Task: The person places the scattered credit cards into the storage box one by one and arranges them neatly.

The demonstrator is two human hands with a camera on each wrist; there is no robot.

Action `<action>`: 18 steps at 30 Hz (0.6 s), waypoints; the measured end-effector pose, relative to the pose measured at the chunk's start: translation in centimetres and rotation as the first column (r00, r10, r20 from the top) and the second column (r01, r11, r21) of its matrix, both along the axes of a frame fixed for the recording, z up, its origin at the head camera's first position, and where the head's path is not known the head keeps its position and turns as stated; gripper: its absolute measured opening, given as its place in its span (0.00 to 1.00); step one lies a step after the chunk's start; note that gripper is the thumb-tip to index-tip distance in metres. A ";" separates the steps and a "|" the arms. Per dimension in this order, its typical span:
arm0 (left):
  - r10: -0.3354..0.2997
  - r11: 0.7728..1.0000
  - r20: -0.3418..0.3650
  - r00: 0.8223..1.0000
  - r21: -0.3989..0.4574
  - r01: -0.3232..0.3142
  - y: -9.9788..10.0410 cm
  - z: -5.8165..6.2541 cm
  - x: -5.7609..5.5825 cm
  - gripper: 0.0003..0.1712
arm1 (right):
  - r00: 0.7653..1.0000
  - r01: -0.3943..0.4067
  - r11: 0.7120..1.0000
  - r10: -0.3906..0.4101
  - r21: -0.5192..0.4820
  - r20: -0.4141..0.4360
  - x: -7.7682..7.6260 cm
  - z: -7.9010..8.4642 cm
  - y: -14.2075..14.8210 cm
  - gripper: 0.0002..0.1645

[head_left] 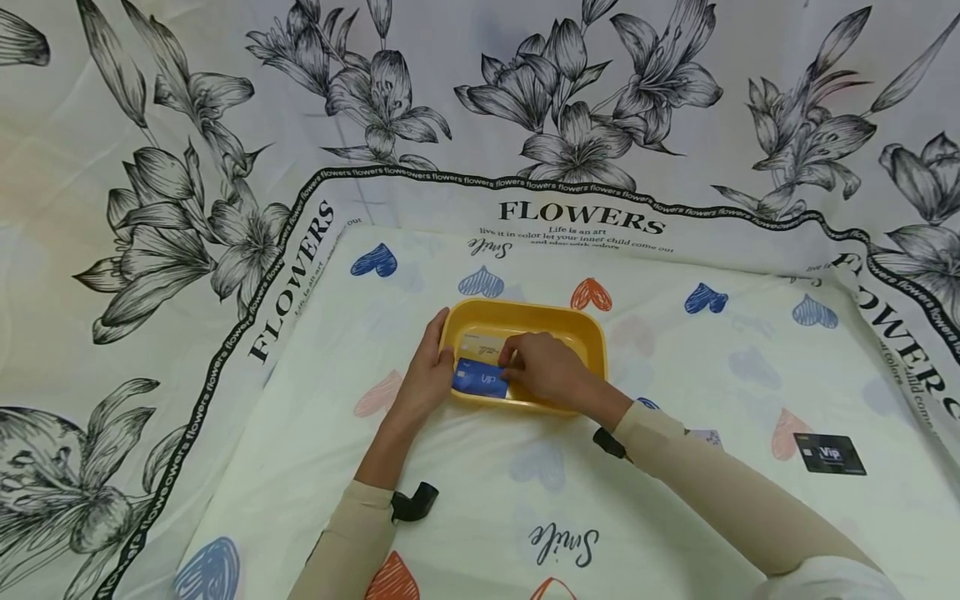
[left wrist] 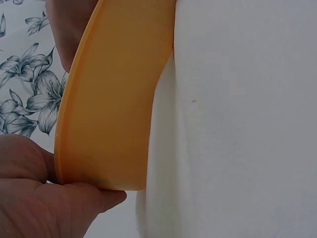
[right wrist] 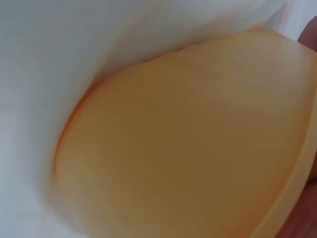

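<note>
A yellow plastic tray (head_left: 585, 325) with rounded corners sits on the bed-like cloth surface. My left hand (head_left: 433, 367) grips its left end, the thumb at the rim; in the left wrist view the fingers of that hand (left wrist: 54, 203) lie along the tray's end wall (left wrist: 109, 124). Inside, a blue card (head_left: 480, 379) lies in front of a pale gold card (head_left: 482, 347). My right hand (head_left: 547, 367) reaches into the tray with curled fingers, pinching the blue card at its right edge. In the right wrist view the tray's outer wall (right wrist: 183, 139) fills most of the picture.
A black VIP card (head_left: 830, 454) lies on the heart-printed cloth (head_left: 465, 550) to the right. Nearer, a pale purple patterned card (head_left: 707, 437) is partly hidden behind the right sleeve. A flower-printed cloth (head_left: 420, 192) borders the surface at the back and sides.
</note>
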State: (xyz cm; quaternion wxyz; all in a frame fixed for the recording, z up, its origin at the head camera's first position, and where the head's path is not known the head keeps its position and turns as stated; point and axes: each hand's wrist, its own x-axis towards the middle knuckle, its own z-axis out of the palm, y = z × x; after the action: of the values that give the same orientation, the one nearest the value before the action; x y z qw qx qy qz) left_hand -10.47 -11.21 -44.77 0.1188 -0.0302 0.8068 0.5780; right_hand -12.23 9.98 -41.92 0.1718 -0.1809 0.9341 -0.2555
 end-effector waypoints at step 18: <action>-0.009 1.000 -0.015 1.000 0.010 0.009 0.1 0.1 0.0 0.36 | 0.976 -0.047 0.984 0.082 0.171 -0.203 0.2 0.7 1.7 0.22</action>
State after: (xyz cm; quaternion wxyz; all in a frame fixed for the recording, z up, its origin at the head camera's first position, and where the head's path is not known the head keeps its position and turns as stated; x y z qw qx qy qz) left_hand -10.46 -11.12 -44.67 0.1155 -0.0215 0.8048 0.5818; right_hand -12.02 11.71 -41.23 0.0951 -0.2221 0.9586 -0.1509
